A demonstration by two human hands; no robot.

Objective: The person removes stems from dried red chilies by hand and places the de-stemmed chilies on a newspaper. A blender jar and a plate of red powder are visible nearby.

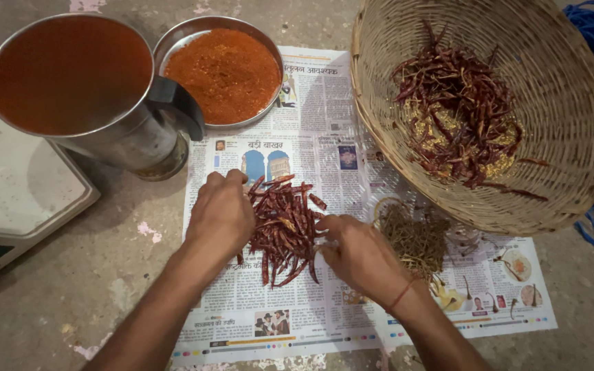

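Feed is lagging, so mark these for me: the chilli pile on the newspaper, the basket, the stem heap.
chilli pile (283,230), head view, middle
basket (572,82), head view, inner wall
stem heap (415,237), head view, centre

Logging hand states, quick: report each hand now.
Left hand: curled, knuckles up, touching the heap of dried red chillies; grip hidden.
Right hand: fingers curled at the heap's edge; hold unclear.

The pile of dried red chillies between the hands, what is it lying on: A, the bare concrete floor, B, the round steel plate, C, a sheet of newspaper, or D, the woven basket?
C: the pile of dried red chillies lies on the spread sheet of newspaper, between the left hand and the right hand, apart from the woven wicker basket.
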